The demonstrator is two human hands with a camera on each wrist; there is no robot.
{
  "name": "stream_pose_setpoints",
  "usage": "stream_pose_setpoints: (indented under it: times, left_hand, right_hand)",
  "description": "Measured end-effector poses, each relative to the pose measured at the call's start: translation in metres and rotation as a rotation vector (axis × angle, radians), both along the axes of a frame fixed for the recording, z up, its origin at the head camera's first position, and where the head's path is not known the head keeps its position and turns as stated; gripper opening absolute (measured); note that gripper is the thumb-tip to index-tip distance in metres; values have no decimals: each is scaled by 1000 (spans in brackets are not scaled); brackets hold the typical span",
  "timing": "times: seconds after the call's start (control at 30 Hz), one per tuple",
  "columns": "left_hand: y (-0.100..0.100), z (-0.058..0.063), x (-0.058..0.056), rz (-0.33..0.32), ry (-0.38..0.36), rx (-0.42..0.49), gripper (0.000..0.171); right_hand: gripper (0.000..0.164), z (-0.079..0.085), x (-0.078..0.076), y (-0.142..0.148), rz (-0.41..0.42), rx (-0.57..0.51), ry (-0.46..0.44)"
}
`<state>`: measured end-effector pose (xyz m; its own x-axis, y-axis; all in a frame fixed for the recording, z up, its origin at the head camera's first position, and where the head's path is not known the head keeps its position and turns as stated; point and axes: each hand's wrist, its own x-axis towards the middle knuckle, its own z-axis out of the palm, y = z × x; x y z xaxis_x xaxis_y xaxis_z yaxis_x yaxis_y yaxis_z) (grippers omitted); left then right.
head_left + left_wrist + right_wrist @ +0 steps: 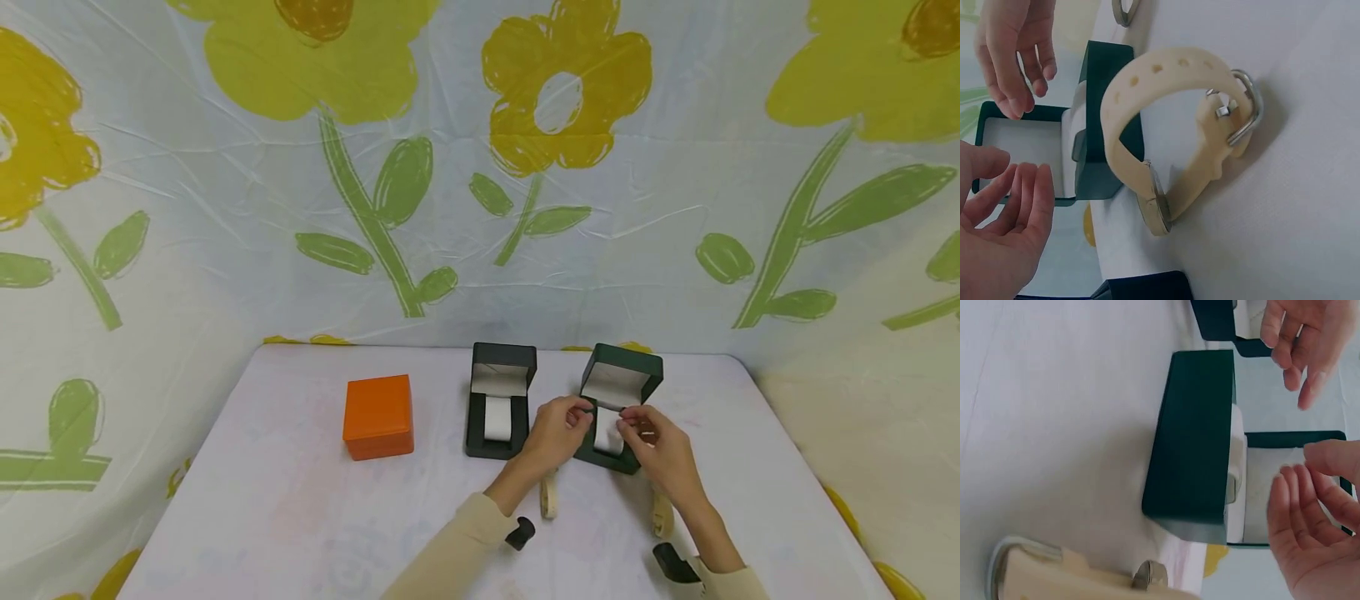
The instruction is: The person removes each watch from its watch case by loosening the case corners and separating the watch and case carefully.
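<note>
A dark green watch box (619, 363) stands with its lid raised and a white cushion (609, 431) inside. My left hand (558, 429) is at its left side, fingertips close to the hinge. At the right side of the same box is my right hand (663, 450), fingertips over the cushion's edge. In the left wrist view the left hand's (1013, 219) fingers bend loosely, thumb apart, with nothing seen between them. The right hand (1316, 519) shows the same loose bend in the right wrist view. A cream-strapped watch (1166, 69) stands on the table in front of the box.
Left of the hands, a second dark green box (504, 357) stands with its lid raised around a white cushion. Farther left is a closed orange box (378, 417). Another cream-strapped watch (662, 514) lies near the right forearm. A flowered cloth (450, 167) hangs behind the table.
</note>
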<state>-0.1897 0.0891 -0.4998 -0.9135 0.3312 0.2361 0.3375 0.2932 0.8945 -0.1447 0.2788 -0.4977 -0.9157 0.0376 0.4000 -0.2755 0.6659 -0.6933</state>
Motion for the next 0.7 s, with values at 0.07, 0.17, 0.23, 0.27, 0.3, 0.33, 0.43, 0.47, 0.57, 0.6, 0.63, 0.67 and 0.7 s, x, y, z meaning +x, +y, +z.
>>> stream_pose_setpoints:
  times: [0.07, 0.17, 0.23, 0.27, 0.3, 0.33, 0.43, 0.47, 0.57, 0.6, 0.63, 0.67, 0.7]
  left_hand:
    - [-3, 3, 2, -2, 6, 9, 16]
    - [-7, 5, 4, 3, 7, 19, 17]
    - [-10, 6, 5, 4, -1, 32, 17]
    - [-11, 6, 5, 5, -1, 40, 17]
    - [-13, 6, 5, 5, 3, 48, 17]
    - [-14, 7, 6, 3, 9, 56, 17]
    - [-19, 10, 7, -1, 21, 81, 17]
    - [-20, 12, 8, -2, 27, 87, 17]
    - [-25, 14, 9, 1, 19, 98, 17]
    - [-27, 14, 10, 1, 16, 100, 17]
    - [-28, 14, 10, 5, 18, 102, 17]
    - [-29, 14, 11, 8, 20, 101, 17]
    - [-30, 13, 11, 11, 23, 101, 17]
  right_hand:
    - [12, 1, 0, -2, -3, -11, 12]
    - [12, 4, 0, -5, -8, -26, 25]
    - [13, 6, 0, -7, -13, -32, 24]
    - [13, 7, 1, -8, -15, -34, 22]
    - [12, 8, 1, -9, -18, -39, 19]
    - [13, 9, 1, -11, -20, -41, 16]
    - [12, 11, 2, -14, -19, -56, 9]
    - [12, 11, 2, -15, -14, -64, 8]
    - [12, 11, 2, -18, 4, -87, 8]
    - [12, 11, 2, -19, 11, -97, 8]
    - [12, 11, 2, -20, 15, -102, 9]
    - [12, 11, 3, -21, 19, -109, 9]
    - [13, 11, 3, -22, 21, -115, 10]
